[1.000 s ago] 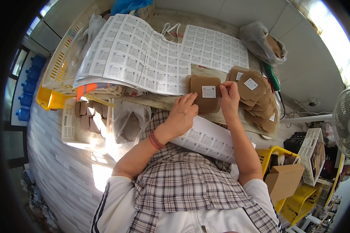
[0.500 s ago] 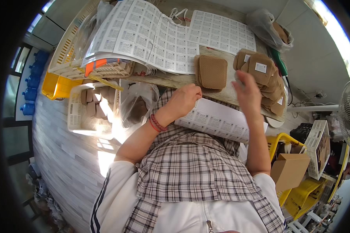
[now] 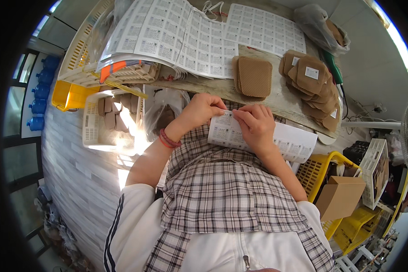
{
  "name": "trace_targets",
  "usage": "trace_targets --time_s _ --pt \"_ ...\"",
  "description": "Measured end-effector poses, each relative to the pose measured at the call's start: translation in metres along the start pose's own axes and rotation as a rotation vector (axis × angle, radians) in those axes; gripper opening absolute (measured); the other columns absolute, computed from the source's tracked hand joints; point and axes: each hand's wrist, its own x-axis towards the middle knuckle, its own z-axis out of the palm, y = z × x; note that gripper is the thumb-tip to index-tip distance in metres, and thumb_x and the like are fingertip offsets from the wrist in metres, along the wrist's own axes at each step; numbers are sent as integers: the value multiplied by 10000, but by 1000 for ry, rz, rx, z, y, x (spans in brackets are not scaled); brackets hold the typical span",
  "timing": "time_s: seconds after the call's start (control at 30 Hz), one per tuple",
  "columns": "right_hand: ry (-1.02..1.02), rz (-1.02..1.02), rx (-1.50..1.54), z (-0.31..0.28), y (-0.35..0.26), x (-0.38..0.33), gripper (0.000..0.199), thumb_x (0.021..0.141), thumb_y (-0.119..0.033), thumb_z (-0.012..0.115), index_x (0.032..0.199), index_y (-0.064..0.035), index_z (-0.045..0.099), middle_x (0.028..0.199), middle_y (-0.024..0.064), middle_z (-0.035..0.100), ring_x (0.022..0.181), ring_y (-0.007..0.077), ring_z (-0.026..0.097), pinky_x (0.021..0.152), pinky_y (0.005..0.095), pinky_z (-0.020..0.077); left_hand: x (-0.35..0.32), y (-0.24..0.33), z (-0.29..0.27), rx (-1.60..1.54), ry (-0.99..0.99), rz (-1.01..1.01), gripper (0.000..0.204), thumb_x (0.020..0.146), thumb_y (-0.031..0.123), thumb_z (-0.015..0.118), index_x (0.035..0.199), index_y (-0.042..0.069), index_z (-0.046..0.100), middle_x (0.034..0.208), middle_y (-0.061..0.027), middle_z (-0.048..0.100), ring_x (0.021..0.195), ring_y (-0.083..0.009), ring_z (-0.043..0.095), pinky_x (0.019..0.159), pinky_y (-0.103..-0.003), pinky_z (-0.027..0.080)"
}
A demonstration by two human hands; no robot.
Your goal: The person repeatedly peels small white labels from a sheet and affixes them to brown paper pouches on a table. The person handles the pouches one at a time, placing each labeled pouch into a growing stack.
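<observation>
A white sheet of printed labels (image 3: 294, 140) bends across my lap, just below the table edge. My left hand (image 3: 199, 113) pinches its upper left corner between thumb and fingers. Close beside it, my right hand (image 3: 257, 126) is closed at the sheet's top edge, thumb and forefinger together; whether a label is between them is too small to make out. Beyond the hands lies a short stack of brown textured pads (image 3: 255, 78). To its right spreads a pile of similar pads (image 3: 319, 90), some carrying a small white label (image 3: 311, 72).
More label sheets (image 3: 167, 36) cover the far table, partly over a cream basket (image 3: 77, 50). A plastic bag (image 3: 319, 27) and a green-handled tool (image 3: 333, 68) sit far right. Left below stands a white crate (image 3: 91, 122) of brown pieces; right, a yellow basket (image 3: 313, 174) and cardboard box (image 3: 340, 197).
My right hand has come from beside the labelled pile, leftward and down to the sheet, next to my left hand. My left hand has stayed at the sheet's corner.
</observation>
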Motion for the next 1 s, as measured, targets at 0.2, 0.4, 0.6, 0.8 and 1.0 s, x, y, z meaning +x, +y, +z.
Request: trace_targets --time_s 0.2,0.4,0.6,0.8,1.0 --pt "62 -120 -79 6 2 -3 210 691 -45 745 886 -120 723 917 8 658 864 226 615 927 439 487 8 -5 -7 -100 -84 -66 99 884 35 671 944 -38 701 783 -43 684 630 -90 623 508 -233 502" --pt "5 166 172 14 1 -3 137 729 -48 768 832 -104 697 950 22 662 899 244 606 885 406 469 14 -8 -11 -100 -153 -107 110 890 57 672 961 -19 707 808 -32 687 656 -86 627 518 -235 506" --pt "-2 208 265 21 2 -6 153 737 -21 756 825 -78 645 983 46 652 931 274 591 865 394 456 25 3 -17 -194 -255 -269 153 895 161 691 956 24 720 826 -11 690 707 -79 622 575 -239 502" --pt "14 105 275 25 7 -7 173 744 1 731 853 -68 614 1006 62 643 942 293 591 952 474 476 53 -2 -14 -156 -424 -371 99 860 162 727 885 68 709 818 1 686 709 -65 596 608 -218 442" --pt "41 -182 232 16 8 -12 223 680 34 700 864 -61 617 984 76 635 904 295 604 933 460 507 66 -8 -2 143 -375 -222 107 819 115 730 861 35 673 732 3 648 663 -95 572 586 -277 438"
